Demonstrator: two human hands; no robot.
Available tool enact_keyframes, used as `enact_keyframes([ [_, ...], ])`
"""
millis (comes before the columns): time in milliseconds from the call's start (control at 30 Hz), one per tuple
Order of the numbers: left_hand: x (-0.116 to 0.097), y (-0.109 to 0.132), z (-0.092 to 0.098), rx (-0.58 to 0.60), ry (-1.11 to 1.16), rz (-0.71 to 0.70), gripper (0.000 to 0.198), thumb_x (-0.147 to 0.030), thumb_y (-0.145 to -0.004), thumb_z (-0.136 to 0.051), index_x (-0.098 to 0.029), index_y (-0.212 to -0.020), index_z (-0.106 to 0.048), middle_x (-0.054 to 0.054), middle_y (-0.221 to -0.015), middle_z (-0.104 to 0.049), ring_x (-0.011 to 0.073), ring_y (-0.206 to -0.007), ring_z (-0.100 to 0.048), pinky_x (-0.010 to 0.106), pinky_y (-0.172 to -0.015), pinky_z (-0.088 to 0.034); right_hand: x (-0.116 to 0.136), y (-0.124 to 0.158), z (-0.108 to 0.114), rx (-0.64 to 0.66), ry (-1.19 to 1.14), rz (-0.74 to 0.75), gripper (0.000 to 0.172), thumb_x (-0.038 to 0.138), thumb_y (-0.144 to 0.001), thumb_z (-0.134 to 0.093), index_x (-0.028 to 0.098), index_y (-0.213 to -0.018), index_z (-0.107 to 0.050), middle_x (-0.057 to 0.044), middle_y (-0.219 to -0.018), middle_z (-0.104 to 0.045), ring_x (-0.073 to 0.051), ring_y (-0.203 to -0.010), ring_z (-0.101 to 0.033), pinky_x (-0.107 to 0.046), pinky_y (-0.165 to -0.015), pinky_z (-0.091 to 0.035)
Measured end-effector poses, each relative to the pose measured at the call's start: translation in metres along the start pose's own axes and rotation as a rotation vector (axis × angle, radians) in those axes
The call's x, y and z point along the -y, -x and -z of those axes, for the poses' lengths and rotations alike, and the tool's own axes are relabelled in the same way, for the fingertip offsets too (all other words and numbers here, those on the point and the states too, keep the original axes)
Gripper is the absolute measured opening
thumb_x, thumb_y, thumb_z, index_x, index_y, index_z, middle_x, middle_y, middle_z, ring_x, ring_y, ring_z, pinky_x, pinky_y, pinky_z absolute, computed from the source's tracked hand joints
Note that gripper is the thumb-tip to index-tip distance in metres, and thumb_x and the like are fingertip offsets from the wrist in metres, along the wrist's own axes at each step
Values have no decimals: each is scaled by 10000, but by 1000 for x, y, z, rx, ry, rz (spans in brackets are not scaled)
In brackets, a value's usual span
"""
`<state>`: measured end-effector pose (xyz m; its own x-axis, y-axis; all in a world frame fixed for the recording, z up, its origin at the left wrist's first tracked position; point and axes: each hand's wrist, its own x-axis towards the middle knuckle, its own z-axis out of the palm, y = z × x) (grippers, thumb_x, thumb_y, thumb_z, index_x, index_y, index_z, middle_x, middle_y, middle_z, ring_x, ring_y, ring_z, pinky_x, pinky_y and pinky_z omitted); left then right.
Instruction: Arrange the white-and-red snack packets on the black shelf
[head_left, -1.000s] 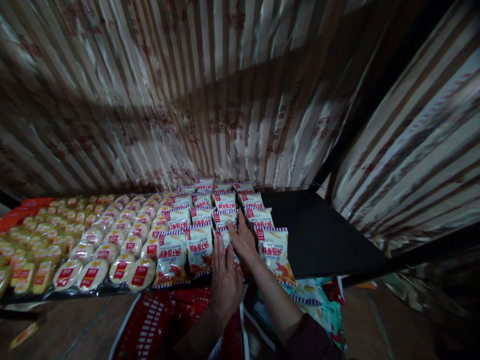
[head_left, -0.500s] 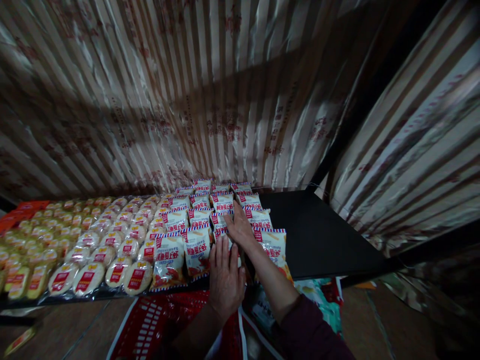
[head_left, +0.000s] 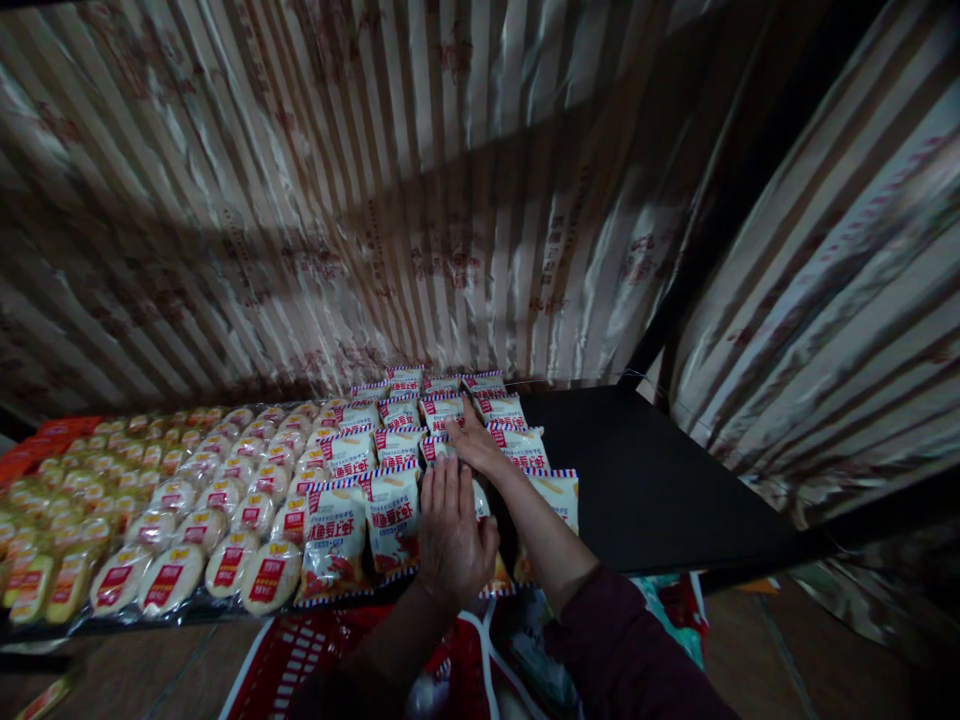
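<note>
Rows of white snack bags (head_left: 334, 535) with red lettering and striped edges stand on a black shelf (head_left: 637, 480). My left hand (head_left: 454, 525) lies with stretched fingers flat against a bag in the front row, covering most of it. Just beyond it, my right hand (head_left: 480, 445) reaches over the bags, its fingers extended and resting on one in a middle row. Neither hand is wrapped round a bag. To the left of the bags lie rows of round wrapped cakes (head_left: 171, 578) with red labels.
Small yellow packets (head_left: 67, 590) and orange packages (head_left: 49, 440) fill the shelf's left end. Striped sheeting (head_left: 420, 200) hangs behind, and a dark post (head_left: 660, 320) rises at the right. Below the front edge are a red-and-white bag (head_left: 277, 660) and green packaging (head_left: 679, 610).
My left hand has moved slightly up over the front bag. My right hand stays on the bags, its forearm shifted a little. The view has tilted slightly.
</note>
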<state>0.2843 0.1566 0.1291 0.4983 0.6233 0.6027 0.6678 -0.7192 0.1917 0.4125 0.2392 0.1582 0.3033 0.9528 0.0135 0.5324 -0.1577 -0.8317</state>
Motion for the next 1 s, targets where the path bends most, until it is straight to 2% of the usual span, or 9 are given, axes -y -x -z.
enact_keyframes([
  [133,10,-17,-6,8,-7,-69,595,-356,-801,-530,-24,-1292,-475,241,-1438,-401,372,-1407,-225,586,-1104,-285,0,-6,3,14,-91,-23,702,479,-918,-325,170,-1510,-108,-91,-1543,-280,-196,-1427,-234,-375,-1170,-177],
  [267,17,-25,-15,10,-29,-97,630,-407,-787,-544,-24,-1285,-493,243,-1412,-436,390,-1394,-248,589,-1096,-287,0,-14,1,-3,-78,-37,710,515,-917,-329,163,-1505,-143,-113,-1535,-291,-204,-1411,-276,-382,-1162,-196],
  [500,26,-27,-23,86,-35,-63,672,-443,-761,-571,-65,-1311,-492,234,-1411,-440,384,-1368,-312,561,-1092,-308,-11,-16,-3,11,-52,-25,740,617,-901,-302,174,-1489,-226,-135,-1416,-480,-231,-1297,-467,-399,-1095,-316],
  [667,30,-27,-23,105,-32,-58,637,-441,-771,-559,-84,-1296,-511,215,-1394,-470,356,-1360,-340,546,-1113,-282,-13,-16,-5,-11,0,-38,736,596,-907,-311,151,-1487,-232,-148,-1354,-544,-251,-1238,-530,-408,-1050,-373],
  [767,30,-29,-22,120,-28,-67,666,-453,-769,-556,-60,-1304,-498,231,-1394,-464,358,-1357,-346,548,-1108,-290,-8,-15,-4,-23,30,-45,662,513,-928,-316,156,-1482,-249,-131,-1376,-527,-244,-1270,-498,-403,-1064,-366],
  [867,28,-28,-20,105,-21,-72,665,-457,-782,-545,-41,-1300,-496,235,-1390,-468,354,-1365,-333,547,-1114,-282,-3,-14,-4,-48,66,-7,605,415,-937,-318,145,-1475,-261,-121,-1447,-445,-224,-1348,-399,-391,-1112,-305],
  [1000,26,-27,-16,82,-22,-79,608,-422,-809,-527,-43,-1284,-515,225,-1389,-475,338,-1375,-322,537,-1124,-272,5,-11,-4,-66,143,80,600,389,-929,-341,102,-1454,-298,-146,-1487,-376,-232,-1397,-307,-407,-1143,-250],
])
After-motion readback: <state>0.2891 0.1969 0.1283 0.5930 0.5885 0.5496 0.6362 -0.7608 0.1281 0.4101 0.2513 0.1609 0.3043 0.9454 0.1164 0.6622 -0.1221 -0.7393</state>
